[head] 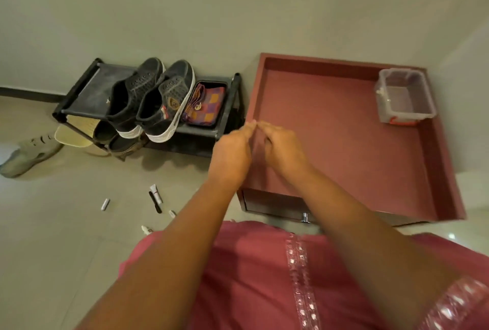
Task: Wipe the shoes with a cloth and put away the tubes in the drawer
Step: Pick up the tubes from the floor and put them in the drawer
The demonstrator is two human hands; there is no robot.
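The pair of dark shoes (156, 99) stands side by side on the top of the black rack (87, 91), toes toward one o'clock, heels toward seven. Touching them at three o'clock, a checked cloth (207, 106) lies folded in a black tray (222, 115). On the floor at six o'clock lie small tubes (156, 193), well apart, the largest pointing to twelve. The left hand (231, 155) and right hand (284, 148) meet fingertip to fingertip over the red cabinet top (344, 144); whether the fingers pinch anything, I cannot tell. A clear box (404, 97) sits at its two o'clock corner.

I see a clear plastic box with red clips (404, 98) in the far corner of the red cabinet top (330, 131). A pale green shoe (25, 154) lies on the grey tile floor (66, 224).
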